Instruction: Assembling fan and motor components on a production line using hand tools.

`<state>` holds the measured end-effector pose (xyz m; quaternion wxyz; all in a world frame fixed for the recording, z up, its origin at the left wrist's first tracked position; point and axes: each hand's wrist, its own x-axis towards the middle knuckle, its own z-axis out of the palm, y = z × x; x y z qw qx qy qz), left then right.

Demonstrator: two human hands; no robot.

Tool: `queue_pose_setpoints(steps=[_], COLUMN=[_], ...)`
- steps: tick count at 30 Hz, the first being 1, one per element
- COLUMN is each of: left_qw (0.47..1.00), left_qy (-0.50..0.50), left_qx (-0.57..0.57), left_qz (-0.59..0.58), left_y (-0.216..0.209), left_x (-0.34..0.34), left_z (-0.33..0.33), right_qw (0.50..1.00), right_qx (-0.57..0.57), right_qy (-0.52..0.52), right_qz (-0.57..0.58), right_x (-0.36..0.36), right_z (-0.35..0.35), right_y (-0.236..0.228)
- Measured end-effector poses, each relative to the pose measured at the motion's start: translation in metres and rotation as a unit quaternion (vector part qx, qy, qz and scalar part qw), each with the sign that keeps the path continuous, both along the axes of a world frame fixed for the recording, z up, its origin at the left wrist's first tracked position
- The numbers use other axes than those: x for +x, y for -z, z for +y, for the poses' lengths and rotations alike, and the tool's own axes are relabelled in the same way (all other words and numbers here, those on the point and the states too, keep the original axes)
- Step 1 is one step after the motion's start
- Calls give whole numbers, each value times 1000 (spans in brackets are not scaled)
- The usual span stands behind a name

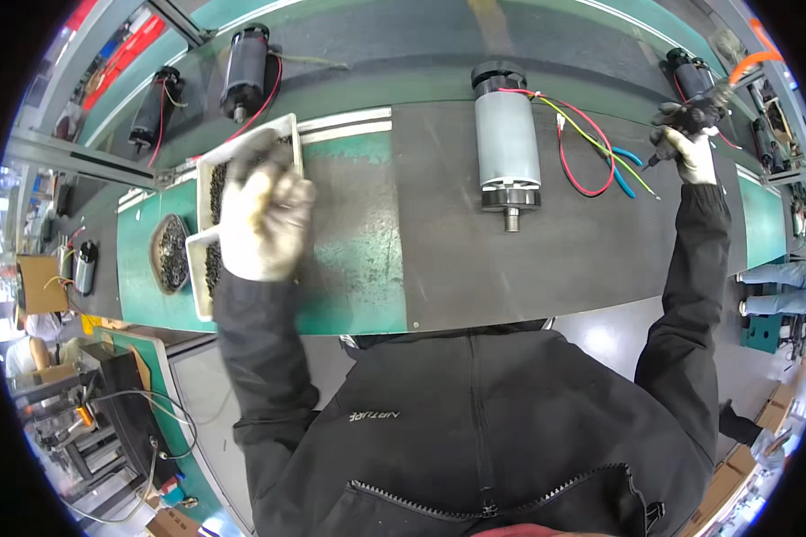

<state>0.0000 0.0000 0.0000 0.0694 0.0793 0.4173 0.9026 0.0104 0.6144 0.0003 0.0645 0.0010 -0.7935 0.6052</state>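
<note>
My left hand [267,215], in a white glove with dark fingertips, hovers at a white bin [298,146] of small black parts. Its fingers look partly bent but are smeared by motion, and whether they hold anything is hidden. A second white bin [201,282] with similar parts sits nearer me, partly behind that wrist. On the right, my gloved right hand [691,154] is closed around a dark air screwdriver [703,109] with an orange hose. Between my hands lies a grey cylindrical motor [508,143], its shaft toward me. Red, yellow-green and blue wires [591,190] trail from its right side.
A shallow bowl [158,255] of small dark parts stands left of the bins. More motors [245,72] lie along the dark far strip, at left and right. Metal frame posts [90,161] rise at both sides. Another person's legs [779,288] show at far right.
</note>
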Motion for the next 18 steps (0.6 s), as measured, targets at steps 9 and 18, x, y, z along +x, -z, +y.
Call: queue_pose_setpoints(steps=[9,18], left_qw=[925,946], left_qy=[274,252], left_qx=[241,148], left_qz=[-107,-143], left_y=[0,-3], left_x=[80,87], left_z=[158,178], right_qw=[839,858], right_qx=[-335,-268], right_qy=[135,122], right_qz=[407,422], right_x=[90,94], right_z=[-233,-255], right_y=[-112,-91])
